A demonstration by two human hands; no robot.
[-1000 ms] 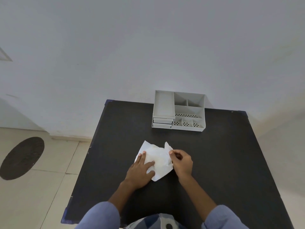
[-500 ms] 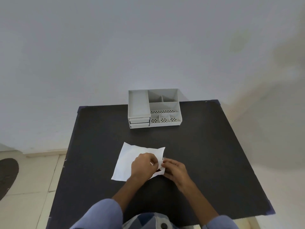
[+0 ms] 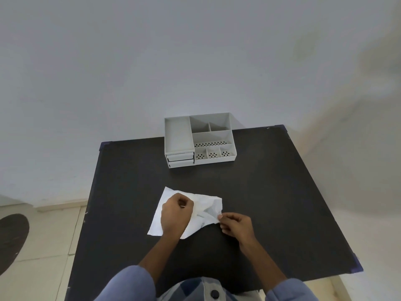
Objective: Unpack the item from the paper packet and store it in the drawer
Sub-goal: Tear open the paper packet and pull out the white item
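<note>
On the matte black square table, the pale grey plastic desk organiser with open compartments, perforated floors and two shut little drawers at its left front stands at the far edge, well apart from the thin, creased white paper packet, which half a second ago lay mostly flat and now has its right flap lifted and crumpled open. That suggests unwrapping is under way, though the item inside cannot be made out. The left hand rests curled into a loose fist on the paper, pinning it, while the right hand pinches the packet's right corner between fingertips.
</note>
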